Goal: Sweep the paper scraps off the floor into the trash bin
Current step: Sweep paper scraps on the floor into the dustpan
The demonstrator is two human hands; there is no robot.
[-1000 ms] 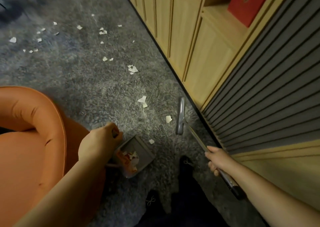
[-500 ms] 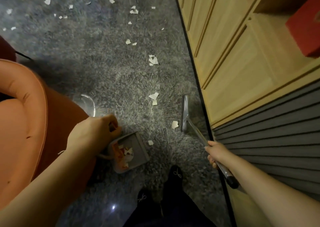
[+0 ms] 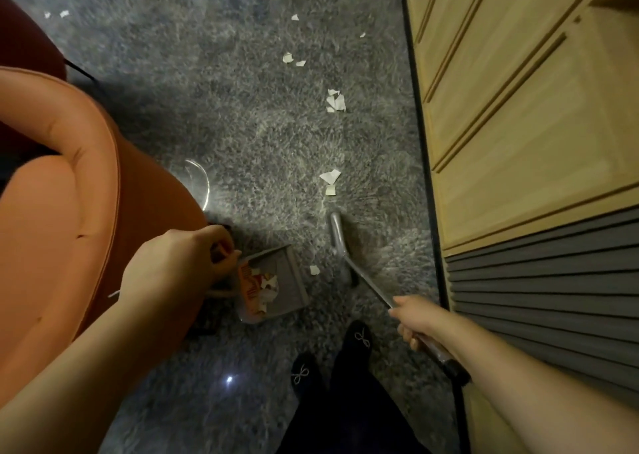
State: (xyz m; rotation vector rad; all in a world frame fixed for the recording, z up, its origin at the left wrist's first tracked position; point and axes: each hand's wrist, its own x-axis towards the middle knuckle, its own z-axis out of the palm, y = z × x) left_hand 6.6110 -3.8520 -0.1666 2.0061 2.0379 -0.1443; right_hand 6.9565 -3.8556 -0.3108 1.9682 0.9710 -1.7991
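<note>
My left hand (image 3: 176, 267) grips the handle of a grey dustpan (image 3: 276, 282) that rests on the grey shag carpet (image 3: 242, 125); orange and white scraps lie inside the pan. My right hand (image 3: 420, 320) grips the metal handle of a broom (image 3: 340, 242), whose grey head stands on the carpet just right of the pan. One small white scrap (image 3: 314, 269) lies between pan and broom head. More paper scraps (image 3: 330, 178) lie just beyond the broom, another cluster (image 3: 335, 102) farther off, and several dot the carpet toward the top. No trash bin is in view.
An orange armchair (image 3: 69, 204) fills the left side, close to my left arm. A wooden cabinet (image 3: 518, 90) and a grey slatted panel (image 3: 539, 298) run along the right. My dark shoes (image 3: 359, 341) stand behind the pan. A shiny curved metal piece (image 3: 204, 180) lies by the chair.
The view has swung left and down. The broom head has come closer to the dustpan, and the scrap that lay beside it is out of sight. Both hands keep their holds.
</note>
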